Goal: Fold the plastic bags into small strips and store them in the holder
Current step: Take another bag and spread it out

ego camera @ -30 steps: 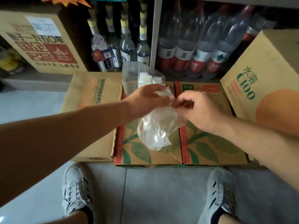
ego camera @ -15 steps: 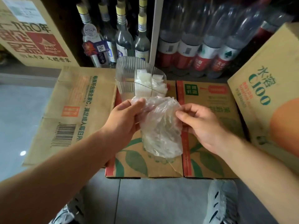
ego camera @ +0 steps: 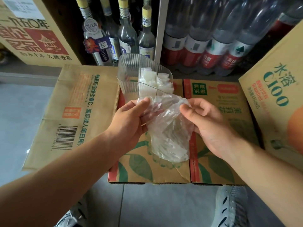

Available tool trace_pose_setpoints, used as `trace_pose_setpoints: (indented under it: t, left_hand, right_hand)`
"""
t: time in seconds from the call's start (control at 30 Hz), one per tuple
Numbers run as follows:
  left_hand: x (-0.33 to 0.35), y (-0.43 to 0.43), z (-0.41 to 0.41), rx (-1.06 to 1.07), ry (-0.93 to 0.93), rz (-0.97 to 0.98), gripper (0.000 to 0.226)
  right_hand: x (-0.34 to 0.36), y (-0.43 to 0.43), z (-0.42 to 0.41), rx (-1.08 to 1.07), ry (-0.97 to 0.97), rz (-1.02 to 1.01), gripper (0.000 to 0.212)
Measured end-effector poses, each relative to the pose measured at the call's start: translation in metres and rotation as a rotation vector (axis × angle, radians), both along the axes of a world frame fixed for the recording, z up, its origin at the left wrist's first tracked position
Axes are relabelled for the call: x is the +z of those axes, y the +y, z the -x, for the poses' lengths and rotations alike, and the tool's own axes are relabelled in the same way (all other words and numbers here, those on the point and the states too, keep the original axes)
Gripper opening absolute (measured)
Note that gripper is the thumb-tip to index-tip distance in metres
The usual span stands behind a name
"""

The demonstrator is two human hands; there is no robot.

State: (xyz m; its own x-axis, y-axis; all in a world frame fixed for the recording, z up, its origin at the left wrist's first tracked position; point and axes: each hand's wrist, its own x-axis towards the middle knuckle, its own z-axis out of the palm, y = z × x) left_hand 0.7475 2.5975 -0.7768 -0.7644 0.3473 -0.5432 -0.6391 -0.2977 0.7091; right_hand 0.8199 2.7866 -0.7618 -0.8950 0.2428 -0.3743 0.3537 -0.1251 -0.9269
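Brown cardboard makes up the work surface: two printed boxes [ego camera: 147,169] sit side by side on a grey tiled floor [ego camera: 155,207], with a flattened carton [ego camera: 73,112] touching them on the left and a tilted carton [ego camera: 275,95] on the right. Behind them, a white shelf post [ego camera: 159,30] separates glass bottles [ego camera: 127,35] from shrink-wrapped water bottles [ego camera: 213,51] with red labels.

A clear plastic bag [ego camera: 168,128] hangs crumpled in the air over the boxes, between the two hands. The left hand [ego camera: 129,122] pinches its upper left edge between thumb and fingers. The right hand [ego camera: 208,125] pinches the upper right edge, fingers curled in. Just behind the bag stands the holder [ego camera: 129,74], a ribbed clear tub on the far end of the boxes, with white folded strips [ego camera: 154,84] stacked in its right half.

The holder's base is hidden behind the bag and the hands. Whether the bag's lower end touches the box cannot be told. One grey shoe [ego camera: 232,208] shows at the bottom; the other [ego camera: 70,217] is mostly cut off by the frame edge and the forearm.
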Motion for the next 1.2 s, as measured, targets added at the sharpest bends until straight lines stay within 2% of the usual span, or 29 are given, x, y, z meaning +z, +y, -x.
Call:
trace_pose_setpoints:
  t: [0.13,0.2,0.27,0.33,0.43,0.5,0.53,0.6,0.67,0.73,0.83,0.93,1.0,1.1,1.17,1.2]
  left_hand:
    - [-0.001,-0.002,0.0,-0.006,-0.019,-0.025,0.041]
    - [-0.001,-0.004,0.001,0.004,-0.033,-0.023,0.04]
    - [-0.002,-0.007,0.002,-0.001,-0.04,-0.027,0.023]
    - [-0.001,-0.007,0.002,-0.003,-0.036,-0.019,0.025]
    - [0.001,-0.007,0.003,0.02,-0.019,-0.029,0.019]
    - [0.003,-0.008,0.004,0.034,-0.01,-0.034,0.019]
    - [0.004,-0.008,0.005,0.035,-0.008,-0.04,0.021]
    - [0.005,-0.006,0.005,0.021,-0.015,-0.072,0.033]
    - [0.005,-0.003,0.005,0.019,-0.031,-0.107,0.046]
    - [0.004,-0.002,0.005,0.037,-0.064,-0.144,0.042]
    - [0.003,-0.006,0.006,0.055,-0.139,-0.205,0.022]
    - [0.007,-0.011,0.006,0.113,-0.221,-0.245,0.035]
    - [0.009,-0.011,0.006,0.14,-0.258,-0.283,0.036]
    - [0.015,-0.004,0.001,0.064,-0.289,-0.368,0.037]
    - [0.019,0.001,-0.004,0.019,-0.293,-0.392,0.044]
    - [0.02,0.002,-0.004,0.007,-0.286,-0.387,0.047]
  right_hand:
    - [0.0,-0.001,0.002,-0.059,0.021,-0.016,0.023]
    - [-0.002,0.006,0.002,-0.082,0.003,0.028,0.022]
    - [-0.005,0.012,0.001,-0.1,-0.03,0.06,0.021]
    - [-0.008,0.015,0.001,-0.129,-0.072,0.03,0.012]
    - [-0.009,0.018,0.0,-0.188,-0.081,-0.165,0.016]
    - [0.0,0.015,-0.001,-0.183,0.058,-0.358,0.019]
    - [0.007,0.013,-0.002,-0.118,0.169,-0.462,0.029]
    - [0.018,0.005,-0.004,0.143,0.321,-0.68,0.052]
    - [0.025,-0.009,-0.006,0.367,0.225,-0.844,0.061]
    - [0.026,-0.018,-0.007,0.416,0.097,-0.833,0.049]
    - [0.019,-0.015,-0.007,0.363,0.066,-0.695,0.019]
    - [0.014,-0.001,-0.007,0.267,0.024,-0.524,0.013]
    - [0.015,-0.001,-0.008,0.24,0.058,-0.395,0.025]
    - [0.014,-0.015,-0.008,0.303,0.084,-0.419,0.062]
    - [0.012,-0.021,-0.006,0.304,0.054,-0.487,0.063]
    - [0.012,-0.022,-0.004,0.279,0.045,-0.47,0.055]
